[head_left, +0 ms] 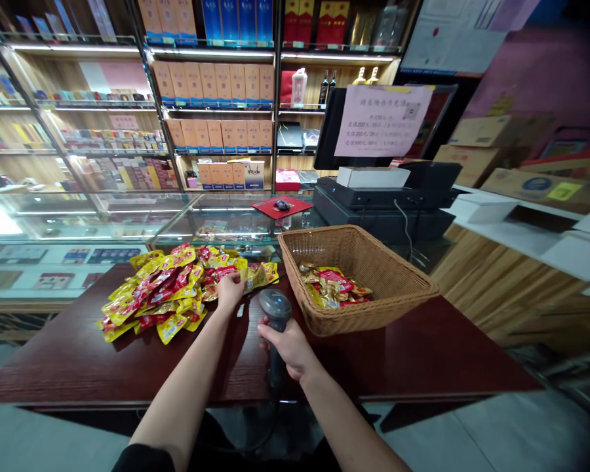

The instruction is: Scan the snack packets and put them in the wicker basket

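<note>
My right hand (289, 346) is wrapped round the handle of a black barcode scanner (275, 308), held upright over the table's middle. My left hand (230, 292) is closed on the edge of a gold and yellow snack packet (255, 278), just right of a heap of yellow and red packets (162, 292). To the right stands a brown wicker basket (368, 314) with several gold, yellow and red packets (332, 287) lying at its bottom. The scanner's head is between the heap and the basket.
The dark red wooden table (403, 357) ends near my body. Behind it are a glass counter (196, 216), a mouse (282, 205) on a red pad (299, 206), and a monitor with a paper sign (381, 121). Stocked shelves stand behind; cardboard boxes (535, 187) are at right.
</note>
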The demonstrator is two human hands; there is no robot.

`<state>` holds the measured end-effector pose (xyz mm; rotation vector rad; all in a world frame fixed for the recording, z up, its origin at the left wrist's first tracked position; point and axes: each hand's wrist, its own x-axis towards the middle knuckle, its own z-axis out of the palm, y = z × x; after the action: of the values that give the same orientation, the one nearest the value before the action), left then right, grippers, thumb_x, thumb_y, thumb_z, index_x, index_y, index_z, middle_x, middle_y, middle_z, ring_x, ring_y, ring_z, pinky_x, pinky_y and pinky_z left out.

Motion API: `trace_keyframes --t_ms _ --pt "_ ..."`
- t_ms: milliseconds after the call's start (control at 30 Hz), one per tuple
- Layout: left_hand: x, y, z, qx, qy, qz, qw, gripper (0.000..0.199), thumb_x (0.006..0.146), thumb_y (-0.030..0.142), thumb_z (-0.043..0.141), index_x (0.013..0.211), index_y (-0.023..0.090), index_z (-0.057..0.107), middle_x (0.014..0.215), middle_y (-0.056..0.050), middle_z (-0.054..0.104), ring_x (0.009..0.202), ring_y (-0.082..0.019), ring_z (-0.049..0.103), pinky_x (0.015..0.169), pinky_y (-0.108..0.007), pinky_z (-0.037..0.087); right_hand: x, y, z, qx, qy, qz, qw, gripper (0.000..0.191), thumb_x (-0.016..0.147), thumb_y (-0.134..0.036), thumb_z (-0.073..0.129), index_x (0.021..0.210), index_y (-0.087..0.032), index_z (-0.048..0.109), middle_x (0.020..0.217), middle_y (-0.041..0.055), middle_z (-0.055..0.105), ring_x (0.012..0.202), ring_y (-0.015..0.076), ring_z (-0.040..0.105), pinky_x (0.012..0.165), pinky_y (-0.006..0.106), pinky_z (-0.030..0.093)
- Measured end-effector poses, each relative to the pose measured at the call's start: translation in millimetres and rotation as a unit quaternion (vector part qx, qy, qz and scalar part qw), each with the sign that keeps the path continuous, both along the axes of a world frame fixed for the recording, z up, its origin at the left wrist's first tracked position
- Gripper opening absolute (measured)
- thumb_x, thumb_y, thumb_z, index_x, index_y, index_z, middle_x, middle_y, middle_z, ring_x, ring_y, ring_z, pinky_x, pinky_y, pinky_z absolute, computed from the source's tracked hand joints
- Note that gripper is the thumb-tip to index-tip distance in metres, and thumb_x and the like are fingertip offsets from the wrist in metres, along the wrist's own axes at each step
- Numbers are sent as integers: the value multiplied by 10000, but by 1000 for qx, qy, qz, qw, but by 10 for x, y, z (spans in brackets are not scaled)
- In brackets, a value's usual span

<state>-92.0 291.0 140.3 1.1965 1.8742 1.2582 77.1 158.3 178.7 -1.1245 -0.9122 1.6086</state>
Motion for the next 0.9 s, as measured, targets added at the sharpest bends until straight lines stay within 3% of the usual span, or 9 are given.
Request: trace_keyframes --t_ms 100,267,467,667,900 --pt "-61 -73 -2 -14 -67 -9 998 157 713 261 725 798 130 723 733 -58 716 876 -246 678 761 -285 494 -4 -52 -20 9 -1 17 1000 296 593 -289 788 765 -140 600 675 -11 597 620 118 572 499 216 490" --pt "-130 -283 123 -34 -208 -74 975 167 774 273 707 854 126 699 809 -72 736 763 -191 699 711 -289 557 -57 -118 -54 23 -37 41 998 338 631 -340 769 822 -156 558 690 -18 591 591 140 609 459 240 516" --pt "-164 -496 279 -25 -390 -198 899 200 713 230 795 804 134 645 778 -53 712 677 -127 682 650 -225 576 -160 -203 -64 79 -122 49 988 319 699 -382 704 873 -171 540 628 -19 611 484 160 620 384 243 499" --pt "-173 -540 393 -4 -395 -225 891 225 729 234 788 850 127 632 863 -74 721 781 -163 709 750 -287 597 -143 -377 69 81 -164 51 982 325 758 -466 644 862 -174 547 445 -43 561 326 128 517 330 204 412" --pt "-177 -522 463 14 -389 -263 883 274 708 271 808 878 135 642 887 -63 721 798 -155 706 786 -288 586 -174 -435 173 97 -164 55 980 339 767 -515 633 808 -186 563 409 -45 543 309 132 502 319 203 368"
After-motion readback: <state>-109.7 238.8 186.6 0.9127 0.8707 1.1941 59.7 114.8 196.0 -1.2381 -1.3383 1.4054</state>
